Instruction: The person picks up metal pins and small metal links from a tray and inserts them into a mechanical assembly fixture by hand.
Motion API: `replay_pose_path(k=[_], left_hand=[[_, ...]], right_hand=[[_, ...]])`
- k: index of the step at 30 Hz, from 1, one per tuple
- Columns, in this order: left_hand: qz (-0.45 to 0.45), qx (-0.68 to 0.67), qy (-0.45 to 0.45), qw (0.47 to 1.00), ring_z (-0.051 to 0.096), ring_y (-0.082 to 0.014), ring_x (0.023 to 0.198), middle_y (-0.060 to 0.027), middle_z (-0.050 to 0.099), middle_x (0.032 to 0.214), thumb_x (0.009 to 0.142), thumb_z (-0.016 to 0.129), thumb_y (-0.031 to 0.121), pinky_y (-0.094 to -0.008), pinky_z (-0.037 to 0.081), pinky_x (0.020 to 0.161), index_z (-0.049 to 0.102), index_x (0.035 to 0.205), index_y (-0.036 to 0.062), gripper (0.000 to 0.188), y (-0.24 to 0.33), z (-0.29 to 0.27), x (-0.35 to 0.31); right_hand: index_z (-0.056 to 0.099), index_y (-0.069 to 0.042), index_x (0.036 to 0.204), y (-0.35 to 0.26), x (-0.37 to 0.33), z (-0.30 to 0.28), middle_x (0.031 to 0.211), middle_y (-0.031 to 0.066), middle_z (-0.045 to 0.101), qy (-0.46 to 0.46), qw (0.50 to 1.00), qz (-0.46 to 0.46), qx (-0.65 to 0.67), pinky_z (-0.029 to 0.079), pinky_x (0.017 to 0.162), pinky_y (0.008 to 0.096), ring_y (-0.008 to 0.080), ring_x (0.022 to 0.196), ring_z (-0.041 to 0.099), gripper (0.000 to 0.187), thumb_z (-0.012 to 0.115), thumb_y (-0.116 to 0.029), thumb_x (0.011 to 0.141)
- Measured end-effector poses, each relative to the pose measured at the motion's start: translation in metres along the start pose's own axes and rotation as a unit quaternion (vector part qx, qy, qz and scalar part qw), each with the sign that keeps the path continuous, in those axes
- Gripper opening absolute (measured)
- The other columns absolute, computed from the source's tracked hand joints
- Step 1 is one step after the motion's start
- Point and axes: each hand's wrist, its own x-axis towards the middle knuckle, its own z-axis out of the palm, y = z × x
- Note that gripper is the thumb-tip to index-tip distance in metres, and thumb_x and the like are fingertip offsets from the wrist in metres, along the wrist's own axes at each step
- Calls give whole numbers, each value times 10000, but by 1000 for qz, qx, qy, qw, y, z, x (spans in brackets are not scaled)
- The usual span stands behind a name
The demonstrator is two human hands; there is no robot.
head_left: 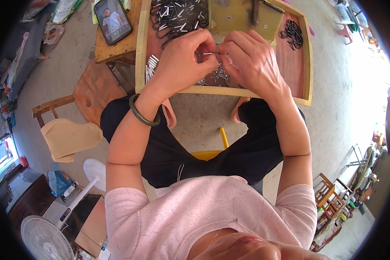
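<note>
Two bare hands meet over a wood-rimmed worktop (308, 65), a slim silver piece (209, 53) between their fingertips.
The right hand (242, 54) has thumb and fingers clamped on the right end of the silver piece; the left hand (194, 54) curls thumb and forefinger around its left side, though I cannot tell whether they pinch it; the piece sits above the near middle of the worktop, over a scatter of tiny metal parts (221, 77); silver tubes (151, 66) lie at the near left; black loops with silver-white ends (177, 19) heap at the far left, beside a yellowish plate (240, 26); more black loops (293, 34) lie at the far right; a smartphone (113, 21) rests on a wooden stand (110, 51) to the left.
</note>
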Motion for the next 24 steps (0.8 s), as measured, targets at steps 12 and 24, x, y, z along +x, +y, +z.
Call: replay_pose_path(k=[12,24], left_hand=[[41,13,27,999,486,-46,560,17,633,783,792,746,60,-239,389,520,607,896,42,174,-5,4,-1],[-59,-111,47,991,581,-43,724,11,644,862,885,693,32,-221,467,619,600,944,34,110,-9,14,2]], right_hand=[[642,-71,873,-1,1,0,845,43,566,0,1000,-7,-2,487,692,371,244,742,592,175,731,-79,721],[692,-46,939,-5,1,7,907,66,623,83,996,13,-6,514,715,356,253,793,639,183,735,-70,763]])
